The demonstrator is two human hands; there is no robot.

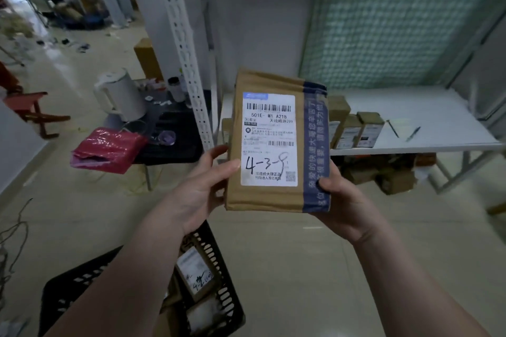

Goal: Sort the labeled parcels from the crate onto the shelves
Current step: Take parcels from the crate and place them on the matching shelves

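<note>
While the black crate sits low at our left with labeled parcels inside, our left hand grips the left edge of a brown parcel, thumb just beside its white label marked 4-3-9. We hold it upright in the air before the white shelf. Our right hand clasps its lower right corner, thumb on the blue tape. Further right, small boxes stand on the shelf.
</note>
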